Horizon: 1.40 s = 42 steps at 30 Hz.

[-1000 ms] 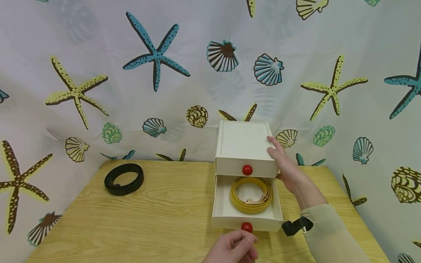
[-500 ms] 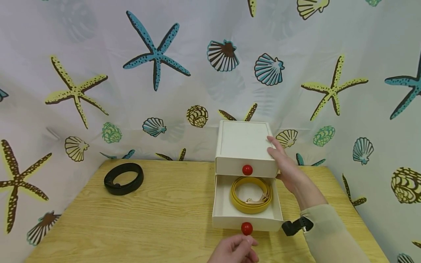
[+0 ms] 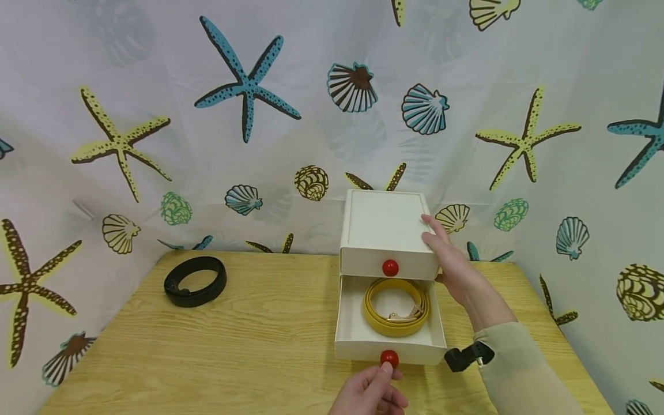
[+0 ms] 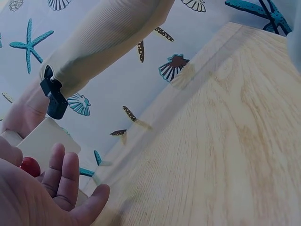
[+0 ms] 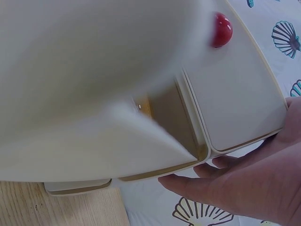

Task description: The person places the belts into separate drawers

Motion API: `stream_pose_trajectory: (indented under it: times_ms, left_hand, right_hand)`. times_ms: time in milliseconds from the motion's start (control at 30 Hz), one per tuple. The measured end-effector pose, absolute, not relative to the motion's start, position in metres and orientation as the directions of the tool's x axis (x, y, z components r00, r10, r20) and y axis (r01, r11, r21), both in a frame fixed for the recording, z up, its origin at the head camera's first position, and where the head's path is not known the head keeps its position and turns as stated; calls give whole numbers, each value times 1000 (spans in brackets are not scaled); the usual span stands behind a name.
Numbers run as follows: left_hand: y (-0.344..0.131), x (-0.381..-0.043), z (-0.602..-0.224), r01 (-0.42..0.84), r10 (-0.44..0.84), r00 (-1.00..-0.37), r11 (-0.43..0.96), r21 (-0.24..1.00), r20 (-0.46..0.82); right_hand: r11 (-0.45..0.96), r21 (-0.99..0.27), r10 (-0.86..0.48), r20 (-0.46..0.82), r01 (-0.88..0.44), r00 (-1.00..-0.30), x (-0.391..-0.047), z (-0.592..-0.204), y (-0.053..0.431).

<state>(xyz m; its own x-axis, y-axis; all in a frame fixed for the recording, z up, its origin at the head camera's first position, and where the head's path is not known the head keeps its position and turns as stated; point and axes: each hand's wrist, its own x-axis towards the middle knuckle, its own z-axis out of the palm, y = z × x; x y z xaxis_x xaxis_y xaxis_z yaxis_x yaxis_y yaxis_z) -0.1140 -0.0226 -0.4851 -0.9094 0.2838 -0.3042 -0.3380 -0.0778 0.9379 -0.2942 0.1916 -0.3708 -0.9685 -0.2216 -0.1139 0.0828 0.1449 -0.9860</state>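
Note:
A white two-drawer box [image 3: 386,219] stands on the wooden table, its lower drawer [image 3: 350,350] pulled out. Inside that drawer lies a coiled yellow belt [image 3: 370,320] with a gold-coloured buckle. My left hand [image 3: 363,392] is at the lower drawer's red knob [image 3: 389,358], thumb against it and fingers curled beneath. In the left wrist view, this knob [image 4: 30,166] shows between the thumb side and the other fingers. My right hand [image 3: 456,271] rests along the box's right side, fingertips at the top edge. The right wrist view shows the right hand's fingers [image 5: 188,186] extended along that side.
A coiled black belt [image 3: 215,288] lies at the table's back left. The upper drawer, with its own red knob [image 3: 390,267], is closed. A patterned curtain [image 3: 301,144] hangs behind and beside the wooden table [image 3: 249,346]. A pale blurred shape [image 5: 94,61] covers much of the right wrist view.
My left hand has come up to the lower drawer's knob from just below it, thumb now touching it. The right hand, box and belts stay in place.

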Motion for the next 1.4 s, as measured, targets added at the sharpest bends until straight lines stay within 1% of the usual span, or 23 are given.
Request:
stream_pose_trajectory:
  times_ms: [200, 733, 1033, 1400]
  left_hand:
    - [-20, -115, -485, -334, 250, -921, -119, 935, -298]
    - [-16, -117, -486, -339, 234, -928, -195, 920, -292]
    - [-17, -123, -484, -298, 221, -940, -162, 941, -260]
    - [-17, -131, -478, -295, 218, -941, -157, 943, -258]
  right_hand:
    - [140, -987, -223, -113, 83, -968, -294, -370, 192]
    - [141, -987, -223, -112, 82, -968, -295, -370, 192]
    - [139, -986, -220, -118, 89, -968, -295, -370, 192]
    - [147, -984, -220, -128, 97, -967, -295, -369, 191]
